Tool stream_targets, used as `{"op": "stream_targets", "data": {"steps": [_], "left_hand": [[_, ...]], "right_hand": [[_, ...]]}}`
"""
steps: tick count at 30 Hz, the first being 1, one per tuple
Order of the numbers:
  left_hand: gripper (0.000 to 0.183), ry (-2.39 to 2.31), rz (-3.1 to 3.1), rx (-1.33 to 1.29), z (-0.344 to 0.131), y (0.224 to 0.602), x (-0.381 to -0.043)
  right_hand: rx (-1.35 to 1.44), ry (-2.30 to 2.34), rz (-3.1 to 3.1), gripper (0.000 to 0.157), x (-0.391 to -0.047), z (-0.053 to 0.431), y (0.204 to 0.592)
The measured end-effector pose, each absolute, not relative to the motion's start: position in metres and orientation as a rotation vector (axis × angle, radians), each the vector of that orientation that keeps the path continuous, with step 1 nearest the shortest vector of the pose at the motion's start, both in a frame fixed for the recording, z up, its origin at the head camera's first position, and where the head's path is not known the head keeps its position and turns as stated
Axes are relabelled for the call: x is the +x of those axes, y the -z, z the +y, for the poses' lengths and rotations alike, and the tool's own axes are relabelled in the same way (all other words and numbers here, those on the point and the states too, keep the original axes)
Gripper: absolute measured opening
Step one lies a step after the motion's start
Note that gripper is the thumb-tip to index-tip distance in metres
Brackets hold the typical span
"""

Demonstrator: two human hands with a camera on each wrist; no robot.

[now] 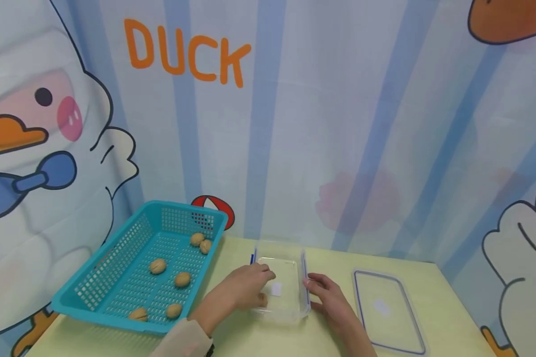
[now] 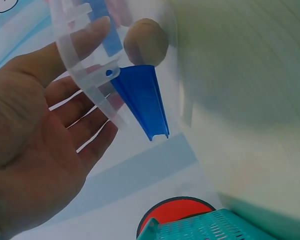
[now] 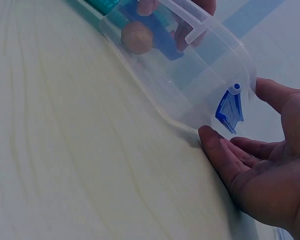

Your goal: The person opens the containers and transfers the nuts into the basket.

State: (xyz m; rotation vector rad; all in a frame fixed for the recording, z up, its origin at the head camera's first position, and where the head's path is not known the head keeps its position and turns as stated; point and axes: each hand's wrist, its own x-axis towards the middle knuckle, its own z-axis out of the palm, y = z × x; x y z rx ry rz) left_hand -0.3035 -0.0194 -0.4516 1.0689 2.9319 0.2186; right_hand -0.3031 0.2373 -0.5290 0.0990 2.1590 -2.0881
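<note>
A clear plastic container [image 1: 290, 277] with blue side clips stands lidless on the table. My left hand [image 1: 249, 286] reaches over its left rim, fingers loosely bent. Inside the container lies a walnut [image 2: 146, 42], apart from the left fingertips; the left hand hides it in the head view. My right hand [image 1: 332, 300] rests its fingers against the container's right side. In the right wrist view, the right thumb touches the wall near a hanging blue clip [image 3: 230, 109] and a fingertip meets the bottom edge. A turquoise basket [image 1: 116, 321] at left holds several walnuts [image 1: 182, 279].
A clear lid [image 1: 390, 307] with a blue seal lies flat to the right of the container. Behind the pale yellow table [image 1: 330, 260] hangs a striped curtain [image 1: 295, 124] with duck prints. The basket stands close to the left forearm.
</note>
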Motion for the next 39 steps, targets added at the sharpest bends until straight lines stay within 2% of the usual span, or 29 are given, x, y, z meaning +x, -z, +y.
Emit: {"op": "stream_targets", "data": {"steps": [11, 25, 39], "left_hand": [[0.033, -0.041, 2.993, 1.131, -0.017, 0.461, -0.310], [0.029, 0.135, 3.058, 1.126, -0.012, 0.463, -0.311], [0.010, 0.244, 3.108, 1.135, -0.007, 0.469, -0.313]], "right_hand": [[0.108, 2.097, 2.151, 0.061, -0.303, 0.238, 0.530], [0.124, 2.068, 2.168, 0.066, -0.305, 0.237, 0.531], [0.120, 2.064, 2.165, 0.062, -0.305, 0.237, 0.530]]}}
